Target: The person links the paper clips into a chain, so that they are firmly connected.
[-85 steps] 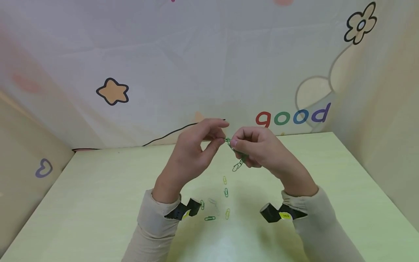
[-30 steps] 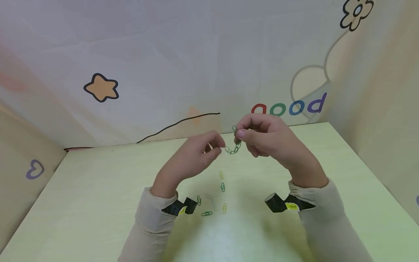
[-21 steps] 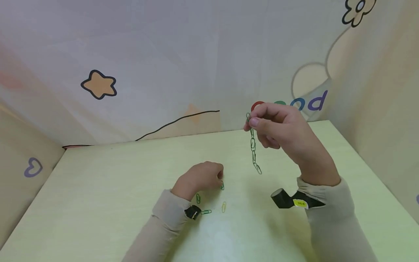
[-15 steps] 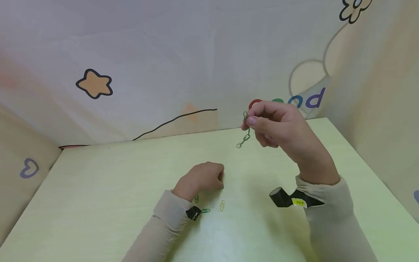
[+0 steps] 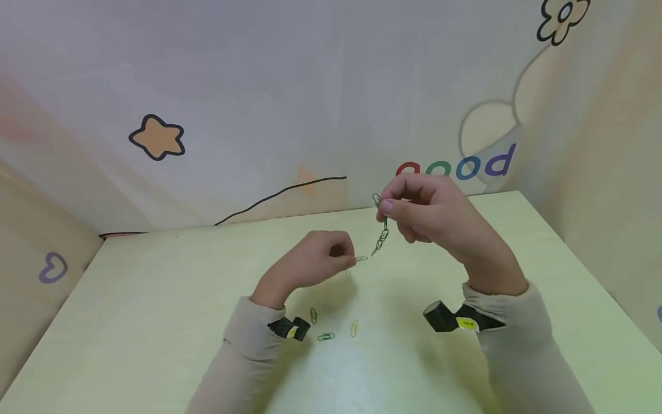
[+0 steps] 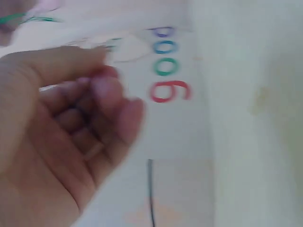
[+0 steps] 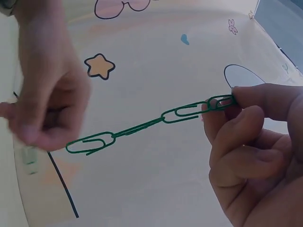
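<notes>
My right hand (image 5: 431, 210) pinches a chain of green paper clips (image 7: 137, 128) near its upper end, between thumb and forefinger. Several linked clips dangle down and to the left from it. Lower and to the left, my left hand (image 5: 310, 261) pinches a single green paper clip (image 5: 361, 259) between thumb and fingertips. This clip points right, close to the chain's lower end, and shows blurred in the right wrist view beneath the left fingers. In the left wrist view the left hand (image 6: 71, 127) is seen from the palm side, blurred by motion.
On the pale table (image 5: 170, 310) below the hands lie a green paper clip (image 5: 313, 315), another green clip lying sideways (image 5: 326, 337) and a yellow paper clip (image 5: 354, 328). A faint yellow clip (image 5: 349, 276) lies just under the left fingers. A printed cloth (image 5: 258, 115) stands behind.
The left hand let go of the chain's end, went down to the table, took a green paper clip and rose toward the chain. The right hand lifted the chain, then lowered it slightly leftward.
</notes>
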Motion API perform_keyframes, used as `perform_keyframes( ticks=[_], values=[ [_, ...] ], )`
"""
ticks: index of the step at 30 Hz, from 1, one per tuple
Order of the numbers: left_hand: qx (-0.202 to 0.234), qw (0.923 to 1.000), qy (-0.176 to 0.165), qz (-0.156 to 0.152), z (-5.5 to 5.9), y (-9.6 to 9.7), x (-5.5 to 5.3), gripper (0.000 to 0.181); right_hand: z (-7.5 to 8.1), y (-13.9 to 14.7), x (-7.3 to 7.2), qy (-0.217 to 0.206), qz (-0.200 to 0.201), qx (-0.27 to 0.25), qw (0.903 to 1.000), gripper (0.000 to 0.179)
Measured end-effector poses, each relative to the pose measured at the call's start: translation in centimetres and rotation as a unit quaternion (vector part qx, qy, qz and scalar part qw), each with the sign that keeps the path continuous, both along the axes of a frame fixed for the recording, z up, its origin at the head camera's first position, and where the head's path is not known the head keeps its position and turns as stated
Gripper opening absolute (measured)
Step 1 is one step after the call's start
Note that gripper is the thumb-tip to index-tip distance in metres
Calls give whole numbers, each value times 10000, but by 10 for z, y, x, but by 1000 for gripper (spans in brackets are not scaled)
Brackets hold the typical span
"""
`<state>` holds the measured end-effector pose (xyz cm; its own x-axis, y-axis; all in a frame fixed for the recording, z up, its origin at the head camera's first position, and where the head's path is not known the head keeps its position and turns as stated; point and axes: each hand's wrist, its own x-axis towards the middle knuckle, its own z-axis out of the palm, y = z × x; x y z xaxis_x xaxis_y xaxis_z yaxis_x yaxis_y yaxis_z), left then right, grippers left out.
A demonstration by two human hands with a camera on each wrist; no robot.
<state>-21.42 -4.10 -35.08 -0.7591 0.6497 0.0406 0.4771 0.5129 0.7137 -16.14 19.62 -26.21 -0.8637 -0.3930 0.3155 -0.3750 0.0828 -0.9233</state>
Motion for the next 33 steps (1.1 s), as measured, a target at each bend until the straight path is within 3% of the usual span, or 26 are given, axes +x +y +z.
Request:
perform_keyframes(
  ticks=[2,3,6,9,11,13,16,26,29,33],
  values=[
    [979,9950,-33,197,11,-6,5,7,-3,-1,-1,-24,-14,94,10000,7],
    [1509,9882,-14,266,15,-8,7,6,-4,-2,-2,-68,-38,114,9999,7],
    [2879,9568,335,245,27,-11,15,4,-7,-6,-2,-254,-128,233,9993,8],
    [3608,9283,897,80,35,-9,22,6,-8,-14,-1,-437,-46,383,9983,11],
    [3786,9176,1211,-20,40,-7,27,7,-9,-20,-1,-502,129,472,9975,12],
    [3804,9142,1396,-44,43,-5,30,5,-10,-25,0,-535,335,441,9970,13],
    [3730,9150,1538,-30,45,-5,33,2,-12,-29,1,-575,493,297,9967,14],
    [3488,9200,1787,3,44,-13,28,5,-9,-20,1,-622,457,-203,9968,20],
    [3567,9178,1741,-55,47,-14,28,5,-6,-17,0,-600,378,-42,9975,19],
    [3614,9189,1572,-163,52,-15,31,3,-4,-15,-1,-552,439,623,9956,14]
  ],
)
